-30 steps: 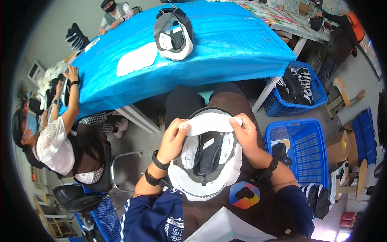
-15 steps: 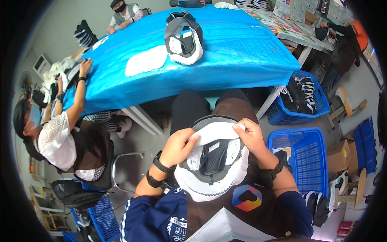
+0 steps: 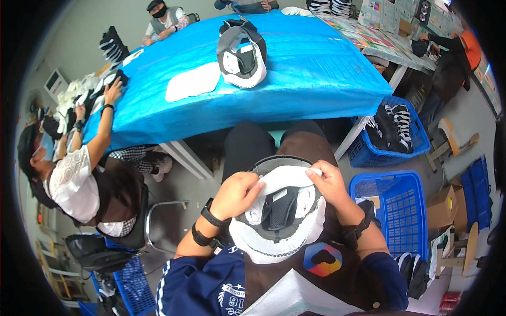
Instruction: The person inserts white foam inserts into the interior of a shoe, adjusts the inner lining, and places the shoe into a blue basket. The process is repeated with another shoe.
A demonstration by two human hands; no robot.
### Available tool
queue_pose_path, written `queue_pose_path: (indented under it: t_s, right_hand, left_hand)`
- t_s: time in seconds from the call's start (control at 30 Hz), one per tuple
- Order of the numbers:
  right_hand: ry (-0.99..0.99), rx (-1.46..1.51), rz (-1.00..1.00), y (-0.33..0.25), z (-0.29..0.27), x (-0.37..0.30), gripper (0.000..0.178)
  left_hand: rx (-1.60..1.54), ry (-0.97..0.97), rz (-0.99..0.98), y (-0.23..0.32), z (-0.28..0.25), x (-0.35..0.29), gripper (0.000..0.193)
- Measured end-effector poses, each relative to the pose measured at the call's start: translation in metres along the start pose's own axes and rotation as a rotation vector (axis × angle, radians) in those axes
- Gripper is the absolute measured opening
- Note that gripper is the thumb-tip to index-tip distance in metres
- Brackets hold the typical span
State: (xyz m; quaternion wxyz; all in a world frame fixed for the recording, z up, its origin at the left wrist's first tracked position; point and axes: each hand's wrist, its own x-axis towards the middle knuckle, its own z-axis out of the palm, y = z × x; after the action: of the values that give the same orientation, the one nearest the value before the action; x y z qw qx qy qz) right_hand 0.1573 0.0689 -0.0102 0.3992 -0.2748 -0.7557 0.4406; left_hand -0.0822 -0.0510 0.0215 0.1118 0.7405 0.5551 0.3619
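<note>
A black and white padded helmet liner point(image 3: 276, 247) rests in my lap, its hollow inside facing up. Across its far rim runs a smooth white padded band point(image 3: 287, 178). My left hand point(image 3: 240, 194) is closed on the band's left end, thumb on top and fingers folded. At the other end, my right hand point(image 3: 329, 181) pinches the band between thumb and fingers. Dark mesh padding and white side pads show inside the liner. What lies beneath my fingers at the rim is hidden.
Ahead stands a blue-covered table point(image 3: 305, 68) with another helmet liner point(image 3: 242, 58) and a flat white piece point(image 3: 193, 81). Blue baskets point(image 3: 403, 210) stand at my right. A co-worker point(image 3: 79, 174) sits at left, reaching over a pile of liners; other people are farther off.
My left hand has shifted slightly right and inward along the white band, its fingers more folded. The co-worker at left has moved their hands over dark and white pieces.
</note>
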Motion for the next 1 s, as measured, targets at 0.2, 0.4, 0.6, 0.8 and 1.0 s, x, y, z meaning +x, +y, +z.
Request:
queue_pose_path:
  t_s: [0.2, 0.4, 0.6, 0.8, 1.0]
  right_hand:
    - [0.689, 1.57, -0.199, 0.027, -0.089, 0.029, 0.035]
    - [1.067, 1.555, -0.43, 0.076, -0.185, 0.004, 0.045]
    - [1.054, 1.522, -0.324, 0.06, -0.158, 0.003, 0.044]
    - [-0.048, 1.074, 0.102, -0.002, -0.051, 0.01, 0.035]
    - [-0.387, -0.023, -0.129, -0.037, -0.032, 0.011, 0.028]
  left_hand:
    - [-1.234, 0.54, -0.466, -0.033, 0.017, 0.001, 0.02]
    - [-1.443, 0.547, -0.428, -0.047, 0.026, -0.004, 0.02]
    - [-1.317, 0.476, -0.374, -0.025, 0.02, 0.004, 0.02]
    - [-0.135, 0.066, 0.023, -0.002, -0.004, 0.012, 0.024]
    - [0.059, -0.045, 0.001, 0.009, -0.024, 0.021, 0.02]
